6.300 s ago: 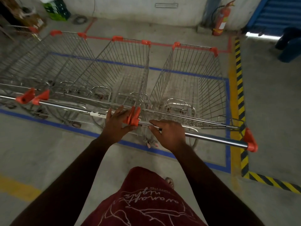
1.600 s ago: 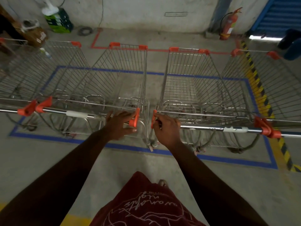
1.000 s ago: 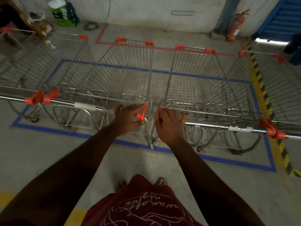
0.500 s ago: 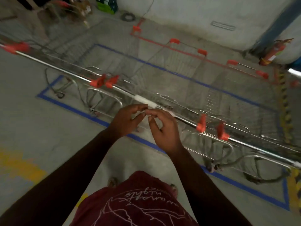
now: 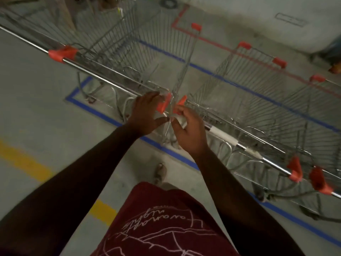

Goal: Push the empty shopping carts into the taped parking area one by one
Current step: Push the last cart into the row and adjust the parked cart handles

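Observation:
Several empty wire shopping carts stand side by side inside a blue tape rectangle (image 5: pixel 108 118) on the concrete floor. My left hand (image 5: pixel 144 114) lies over the right end of the left cart's handle (image 5: pixel 103 75), its fingers at the orange end cap (image 5: pixel 163 106). My right hand (image 5: pixel 191 131) curls around the left end of the neighbouring cart's handle (image 5: pixel 245 146), just below its orange cap (image 5: pixel 181 101). The two hands are almost touching where the two handles meet. The picture is blurred by motion.
A third cart (image 5: pixel 321 183) stands at the far right and another cart (image 5: pixel 55 23) at the far left. A red tape line (image 5: pixel 206 40) runs beyond the baskets near the wall. A yellow floor line (image 5: pixel 24 159) crosses behind me on the left.
Half a second ago my hands were together with fingertips touching, off the bars. Now each rests on a handle end at the orange caps. The view has swung left.

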